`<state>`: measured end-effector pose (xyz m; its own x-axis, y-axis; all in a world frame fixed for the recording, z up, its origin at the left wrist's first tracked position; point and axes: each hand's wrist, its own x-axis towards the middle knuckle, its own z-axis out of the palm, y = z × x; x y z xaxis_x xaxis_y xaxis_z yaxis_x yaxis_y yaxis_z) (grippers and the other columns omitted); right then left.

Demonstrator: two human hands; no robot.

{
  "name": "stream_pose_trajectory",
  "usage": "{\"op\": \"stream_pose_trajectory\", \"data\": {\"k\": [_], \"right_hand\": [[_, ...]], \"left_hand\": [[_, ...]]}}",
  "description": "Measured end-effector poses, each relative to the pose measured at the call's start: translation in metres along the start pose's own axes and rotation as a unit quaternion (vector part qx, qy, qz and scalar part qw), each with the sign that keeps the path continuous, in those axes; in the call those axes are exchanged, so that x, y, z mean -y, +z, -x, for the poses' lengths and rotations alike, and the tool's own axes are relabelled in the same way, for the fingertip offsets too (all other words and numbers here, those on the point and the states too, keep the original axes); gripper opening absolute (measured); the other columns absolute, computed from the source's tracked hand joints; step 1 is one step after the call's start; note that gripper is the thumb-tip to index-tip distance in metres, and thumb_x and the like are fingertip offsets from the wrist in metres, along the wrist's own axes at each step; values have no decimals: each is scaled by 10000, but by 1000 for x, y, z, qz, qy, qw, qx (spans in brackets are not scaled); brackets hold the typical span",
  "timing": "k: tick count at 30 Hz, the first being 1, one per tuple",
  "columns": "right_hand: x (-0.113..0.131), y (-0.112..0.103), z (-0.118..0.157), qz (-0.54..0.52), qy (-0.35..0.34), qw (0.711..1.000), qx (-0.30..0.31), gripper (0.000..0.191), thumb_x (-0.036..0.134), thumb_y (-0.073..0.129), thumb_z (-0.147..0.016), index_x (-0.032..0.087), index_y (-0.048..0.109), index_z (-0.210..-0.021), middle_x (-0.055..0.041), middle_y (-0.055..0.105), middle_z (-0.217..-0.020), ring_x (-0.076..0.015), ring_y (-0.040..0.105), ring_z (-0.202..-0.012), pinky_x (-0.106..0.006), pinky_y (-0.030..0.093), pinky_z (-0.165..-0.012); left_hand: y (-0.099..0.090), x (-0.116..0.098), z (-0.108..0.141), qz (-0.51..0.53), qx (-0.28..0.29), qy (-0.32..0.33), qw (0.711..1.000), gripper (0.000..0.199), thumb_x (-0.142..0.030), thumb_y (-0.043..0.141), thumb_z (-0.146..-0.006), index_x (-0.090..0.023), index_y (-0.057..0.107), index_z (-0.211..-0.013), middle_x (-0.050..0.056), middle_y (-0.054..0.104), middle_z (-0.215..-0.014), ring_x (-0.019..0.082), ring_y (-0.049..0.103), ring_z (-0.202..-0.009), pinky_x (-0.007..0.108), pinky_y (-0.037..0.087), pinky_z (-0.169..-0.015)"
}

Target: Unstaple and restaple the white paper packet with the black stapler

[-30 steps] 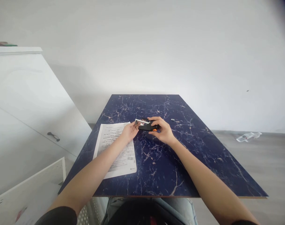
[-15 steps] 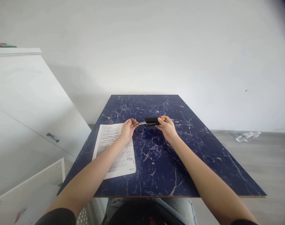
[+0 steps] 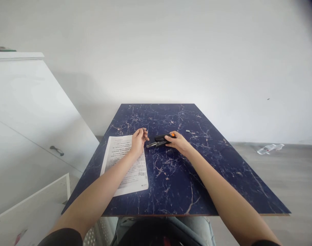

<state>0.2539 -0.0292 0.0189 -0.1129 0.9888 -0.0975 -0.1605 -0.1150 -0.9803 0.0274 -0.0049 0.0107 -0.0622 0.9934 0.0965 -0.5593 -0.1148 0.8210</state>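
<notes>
A black stapler [image 3: 160, 137] with an orange part is in my right hand [image 3: 177, 141], its fingers wrapped round the rear end. The stapler's metal magazine sticks out at the front and points left, a little downward. My left hand [image 3: 139, 140] is just left of the magazine's tip, apart from it, over the top right part of a printed sheet of paper [image 3: 125, 181]. Its thumb and fingertips are pinched together; anything between them is too small to make out. A small grey block, perhaps a strip of staples [image 3: 188, 131], lies on the table beyond my right hand.
The dark blue marbled table [image 3: 176, 191] stands against a white wall [image 3: 171, 51]. To the left is a white cabinet [image 3: 30, 112] with a dark handle [image 3: 56, 150]. Clear crumpled plastic [image 3: 270, 149] lies on the floor at the right.
My right hand has tilted the stapler and brought it slightly left and nearer to me. My left hand has come off the magazine's tip. The small grey block has come into view.
</notes>
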Motion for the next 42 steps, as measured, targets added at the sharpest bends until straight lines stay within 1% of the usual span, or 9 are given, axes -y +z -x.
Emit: {"op": "stream_pose_trajectory", "data": {"k": [3,7,16,21,25,32,35,39,42], "right_hand": [[4,-9,-1,211,-71,975,4,464,342,896,-578,247,597,-918,34,650,-761,-182,651,-685,-343,569,-680],[11,-19,-3,462,-133,877,2,325,353,847,-599,252,633,-821,35,646,-715,-194,601,-688,-315,471,-672],[28,-20,10,600,-167,779,66,329,395,885,-615,270,654,-814,-28,672,-725,-235,610,-695,-292,380,-622],[40,-20,14,505,-208,836,61,427,482,899,-609,300,734,-958,-40,732,-915,-222,617,-718,-304,437,-637],[42,-5,19,358,-298,884,36,365,480,809,-756,310,757,-1075,-46,724,-1103,-153,574,-638,-318,484,-623],[31,17,22,310,-368,872,93,162,360,688,-910,238,794,-920,-73,748,-1029,-165,648,-730,-306,488,-606],[29,18,21,308,-372,872,81,186,376,681,-912,230,790,-875,-74,753,-985,-166,649,-725,-303,487,-594],[28,-5,10,306,-349,886,5,215,424,719,-862,218,777,-883,-77,758,-997,-160,625,-675,-307,496,-602],[23,-52,-6,347,-312,873,-141,252,447,740,-807,201,774,-843,-75,761,-934,-165,603,-645,-317,502,-644]], "left_hand": [[3,-4,3,-11,19,-2,1000,144,-258,722,-862,-166,723,-974,37,683,-871,86,576,-628,222,497,-549],[7,-5,7,-60,53,14,997,235,-252,766,-802,-178,745,-1024,62,751,-973,69,558,-570,212,473,-512],[9,-4,15,-189,80,46,978,296,-334,829,-747,-194,795,-1007,91,786,-1002,34,403,-420,211,298,-374],[8,-3,21,-255,119,54,958,278,-341,842,-743,-209,810,-986,-4,655,-579,67,394,-403,226,308,-398],[10,-3,25,-278,155,67,946,280,-368,842,-746,-196,800,-963,-2,650,-596,51,372,-390,216,298,-393],[9,1,24,-319,187,94,924,350,-413,849,-733,-160,795,-969,-44,533,-455,63,399,-387,209,274,-407],[9,1,25,-324,189,91,923,390,-436,853,-723,-161,793,-993,-10,633,-546,65,409,-402,215,294,-408],[9,-3,26,-296,185,89,933,433,-534,704,-858,-158,769,-1063,90,773,-849,98,542,-496,235,412,-471],[7,-6,23,-271,155,116,943,587,-587,413,-1003,-131,769,-904,98,740,-706,116,574,-518,243,426,-512]]}}
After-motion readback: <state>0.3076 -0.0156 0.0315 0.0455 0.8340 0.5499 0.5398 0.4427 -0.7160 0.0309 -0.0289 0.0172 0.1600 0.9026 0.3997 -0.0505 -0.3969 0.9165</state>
